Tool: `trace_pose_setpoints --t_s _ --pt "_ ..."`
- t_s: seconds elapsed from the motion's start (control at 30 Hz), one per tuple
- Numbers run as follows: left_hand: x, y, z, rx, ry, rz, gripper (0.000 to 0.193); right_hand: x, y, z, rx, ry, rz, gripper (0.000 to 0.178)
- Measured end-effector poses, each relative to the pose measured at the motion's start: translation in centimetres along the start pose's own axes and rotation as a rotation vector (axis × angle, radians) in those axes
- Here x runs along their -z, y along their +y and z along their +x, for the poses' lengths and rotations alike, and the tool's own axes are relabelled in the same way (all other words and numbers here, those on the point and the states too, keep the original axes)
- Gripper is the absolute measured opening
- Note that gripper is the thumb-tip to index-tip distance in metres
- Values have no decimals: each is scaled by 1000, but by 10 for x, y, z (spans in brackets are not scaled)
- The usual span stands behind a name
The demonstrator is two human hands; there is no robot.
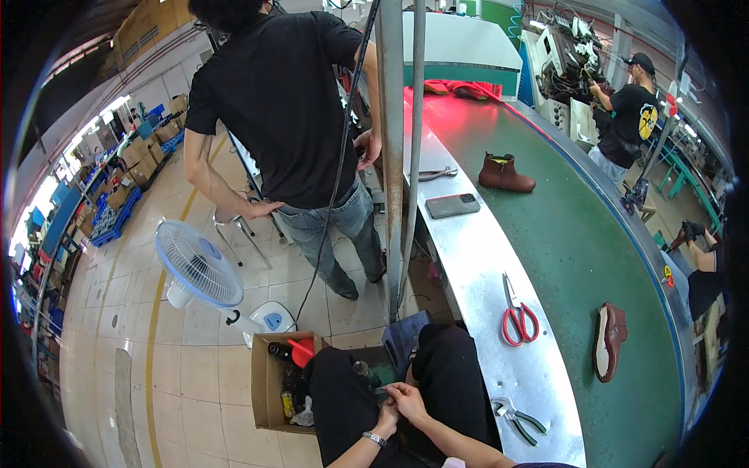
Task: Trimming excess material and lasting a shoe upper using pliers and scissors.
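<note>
Over my lap, my left hand [387,420] and my right hand [409,402] come together, fingers closed at the tips. Something small and greyish shows at the fingertips, too small to name. A metal-banded watch [374,438] circles my left wrist. To the right on the metal ledge lie red-handled scissors [518,321], blades pointing away, and dark-handled pliers [518,421] nearer me. Neither hand touches these tools. A brown shoe [611,342] lies on its side on the green conveyor belt [562,265]; a brown ankle boot [505,173] stands upright farther along.
A phone [452,205] and metal pincers [437,174] lie farther up the ledge. Left of my legs stand an open cardboard box [269,390] and a white fan [200,264]. A metal post [389,156] rises ahead, beside a standing person [273,109]. Another person [628,117] works across the belt.
</note>
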State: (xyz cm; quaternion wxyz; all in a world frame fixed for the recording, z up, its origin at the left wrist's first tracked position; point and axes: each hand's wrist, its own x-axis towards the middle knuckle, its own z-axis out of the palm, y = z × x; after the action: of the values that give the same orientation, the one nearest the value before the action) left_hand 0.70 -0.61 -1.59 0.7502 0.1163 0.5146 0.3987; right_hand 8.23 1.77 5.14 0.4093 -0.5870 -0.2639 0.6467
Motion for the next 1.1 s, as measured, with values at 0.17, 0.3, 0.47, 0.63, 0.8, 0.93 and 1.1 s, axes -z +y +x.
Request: trace_pose_setpoints --t_s 0.17,0.3,0.47,0.63,0.8,0.93,1.1 --pt "20 -24 28 -28 -16 8 30 4 3 3 13 11 -40 21" --pt "-1 15 -6 38 100 204 24 -4 6 3 109 15 -37 22" --pt "18 12 7 38 54 184 25 -5 2 3 69 -43 -9 22" --pt "11 9 1 58 41 119 24 -2 1 -1 63 -59 21 22" --pt "-5 29 -10 102 -34 218 23 23 -79 -36 23 -308 165 22" --pt "-26 46 -21 157 -63 450 23 77 -181 -27 211 -130 183 21" --pt "-25 50 -21 235 0 467 23 145 -262 25 480 128 214 22"
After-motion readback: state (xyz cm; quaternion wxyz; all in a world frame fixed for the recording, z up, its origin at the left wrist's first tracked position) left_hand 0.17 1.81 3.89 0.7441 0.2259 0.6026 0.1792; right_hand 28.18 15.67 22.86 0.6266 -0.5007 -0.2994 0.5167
